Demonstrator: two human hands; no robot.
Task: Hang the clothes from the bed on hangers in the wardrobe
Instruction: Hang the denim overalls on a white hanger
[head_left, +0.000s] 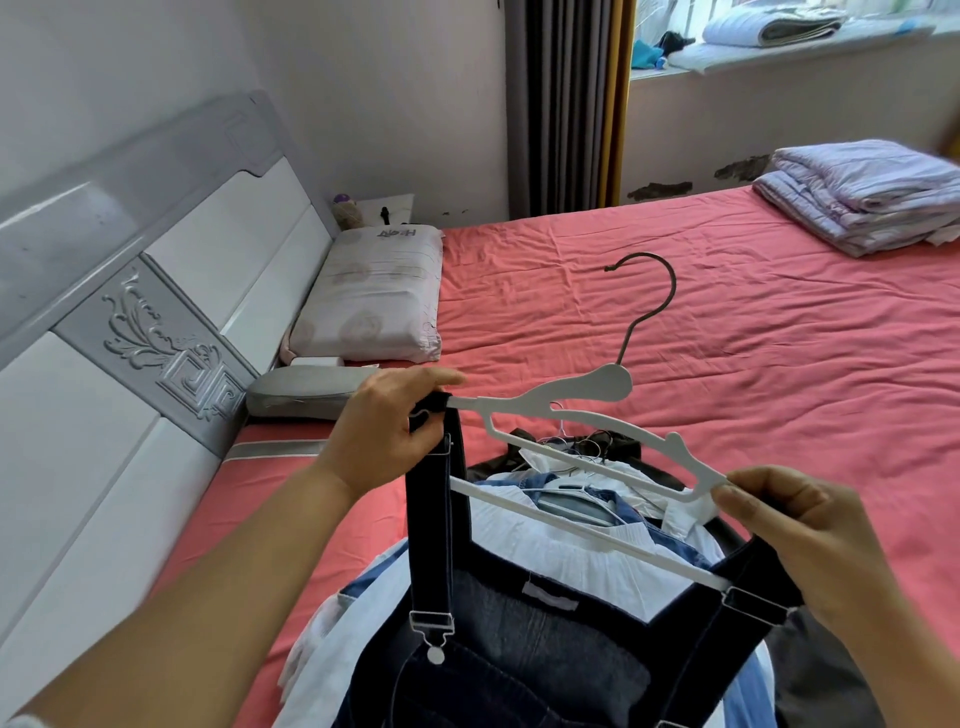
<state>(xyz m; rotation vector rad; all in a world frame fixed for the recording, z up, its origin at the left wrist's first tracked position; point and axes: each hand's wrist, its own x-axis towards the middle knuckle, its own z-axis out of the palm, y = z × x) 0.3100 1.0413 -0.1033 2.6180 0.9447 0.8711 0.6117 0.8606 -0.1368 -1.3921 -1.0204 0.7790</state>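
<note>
Both hands hold a white hanger level above the bed, a dark denim dungaree dress hanging from it over a pile of other clothes. The left hand curls its fingers round the left strap and pinches it onto the hanger's left tip; the right hand pinches the right tip between thumb and fingertips, with the right strap slung just below. The risk, as I judge it, is a strap sliding off a smooth sloping arm once a hand lets go — the denim looks heavy, and would tip the hanger and drop onto the pile. The dangling metal clasp could also snag the wire hangers below.
</note>
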